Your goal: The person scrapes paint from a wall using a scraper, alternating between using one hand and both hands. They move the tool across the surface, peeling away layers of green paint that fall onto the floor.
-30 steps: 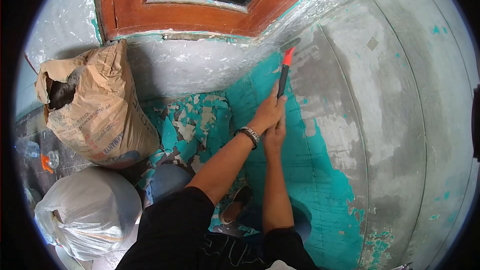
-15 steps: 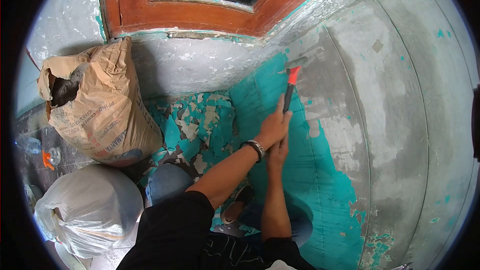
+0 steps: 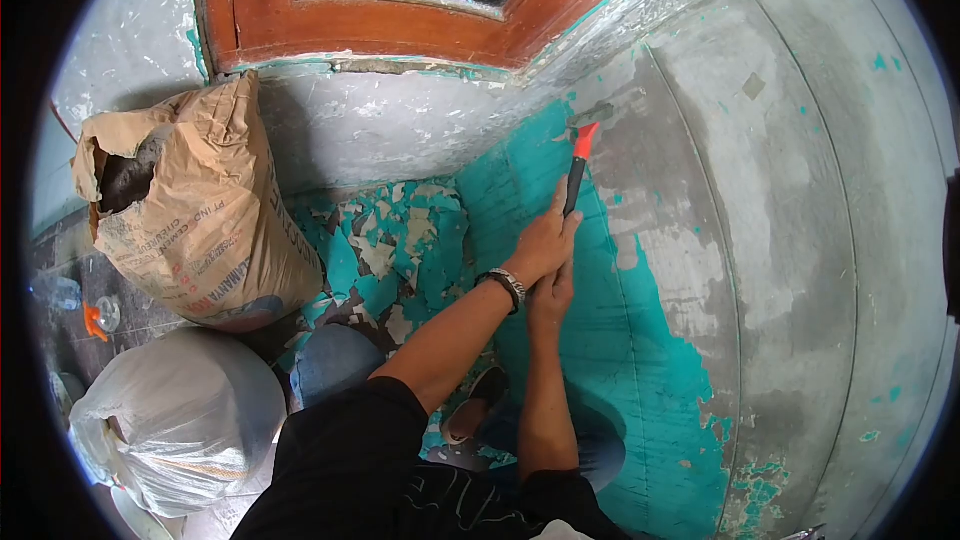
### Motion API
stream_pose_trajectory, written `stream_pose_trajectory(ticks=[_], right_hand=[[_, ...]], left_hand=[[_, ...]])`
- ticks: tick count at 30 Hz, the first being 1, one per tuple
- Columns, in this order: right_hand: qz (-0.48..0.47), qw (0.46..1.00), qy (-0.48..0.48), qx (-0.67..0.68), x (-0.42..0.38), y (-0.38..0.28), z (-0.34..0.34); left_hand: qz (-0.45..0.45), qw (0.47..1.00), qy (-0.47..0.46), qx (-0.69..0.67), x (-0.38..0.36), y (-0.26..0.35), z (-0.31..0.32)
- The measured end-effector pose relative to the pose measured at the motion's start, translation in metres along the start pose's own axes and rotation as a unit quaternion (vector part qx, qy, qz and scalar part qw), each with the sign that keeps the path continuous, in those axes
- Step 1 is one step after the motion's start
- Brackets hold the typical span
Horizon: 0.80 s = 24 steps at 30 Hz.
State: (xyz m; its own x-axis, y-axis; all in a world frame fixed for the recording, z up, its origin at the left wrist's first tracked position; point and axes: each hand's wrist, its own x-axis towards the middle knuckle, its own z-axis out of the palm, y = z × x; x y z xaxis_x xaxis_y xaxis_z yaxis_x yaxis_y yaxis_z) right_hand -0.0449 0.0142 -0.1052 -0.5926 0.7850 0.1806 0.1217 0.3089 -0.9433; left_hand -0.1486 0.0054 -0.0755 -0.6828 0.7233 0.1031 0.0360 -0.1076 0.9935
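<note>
A scraper [image 3: 585,143] with a black handle and a red neck lies against the wall, its blade at the line between turquoise paint [image 3: 560,340] and bare grey surface [image 3: 640,125]. My left hand [image 3: 543,242], wearing a bracelet, is closed around the handle. Just below it, my right hand [image 3: 553,295] is closed at the handle's lower end, partly covered by the left. Most of the grip is hidden under the fingers. Loose turquoise paint flakes [image 3: 375,250] cover the floor left of the hands.
An open brown paper cement bag [image 3: 210,220] stands at the left. In front of it sits a full white plastic sack [image 3: 180,415]. A clear bottle [image 3: 55,290] and an orange object [image 3: 95,322] lie nearby. Above is a wooden frame [image 3: 380,30] with dark glass.
Both hands and the scraper have shifted slightly left, with the blade still at the paint's upper edge. The view has also moved a little. The grip looks the same.
</note>
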Motion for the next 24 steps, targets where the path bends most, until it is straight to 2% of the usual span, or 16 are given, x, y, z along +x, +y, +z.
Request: stream_pose_trajectory(ticks=[1,3,11,13,15,17,19,20,22,24], right_hand=[[0.001,1.000,0.000,0.000,0.000,0.002,-0.002],[-0.054,0.998,0.010,-0.023,0.000,0.000,0.000],[-0.057,0.992,0.020,-0.110,-0.004,-0.033,0.013],[-0.062,0.991,0.020,-0.115,-0.003,-0.037,0.016],[-0.116,0.985,0.028,-0.128,-0.001,-0.032,0.019],[-0.105,0.984,0.026,-0.139,0.004,-0.027,0.020],[-0.104,0.983,0.023,-0.147,0.004,-0.035,0.022],[-0.102,0.983,0.021,-0.153,0.000,-0.041,0.019],[-0.102,0.982,0.014,-0.160,0.000,-0.044,0.018],[-0.131,0.980,0.024,-0.151,0.002,-0.039,0.017]], left_hand=[[0.003,1.000,-0.001,-0.007,0.000,0.000,0.000],[0.005,1.000,-0.003,-0.015,0.000,0.000,0.002],[0.037,0.995,-0.012,-0.094,0.007,0.008,-0.015],[0.076,0.993,0.006,-0.087,0.004,0.005,-0.011],[0.070,0.993,-0.001,-0.094,0.010,0.003,-0.014],[0.060,0.993,-0.016,-0.103,0.009,0.004,-0.018],[0.011,0.986,-0.069,-0.150,0.009,0.019,-0.030],[0.013,0.986,-0.067,-0.152,0.011,0.012,-0.023],[0.127,0.987,0.040,-0.091,0.015,-0.007,-0.005],[0.123,0.987,0.037,-0.097,0.019,-0.009,-0.005]])
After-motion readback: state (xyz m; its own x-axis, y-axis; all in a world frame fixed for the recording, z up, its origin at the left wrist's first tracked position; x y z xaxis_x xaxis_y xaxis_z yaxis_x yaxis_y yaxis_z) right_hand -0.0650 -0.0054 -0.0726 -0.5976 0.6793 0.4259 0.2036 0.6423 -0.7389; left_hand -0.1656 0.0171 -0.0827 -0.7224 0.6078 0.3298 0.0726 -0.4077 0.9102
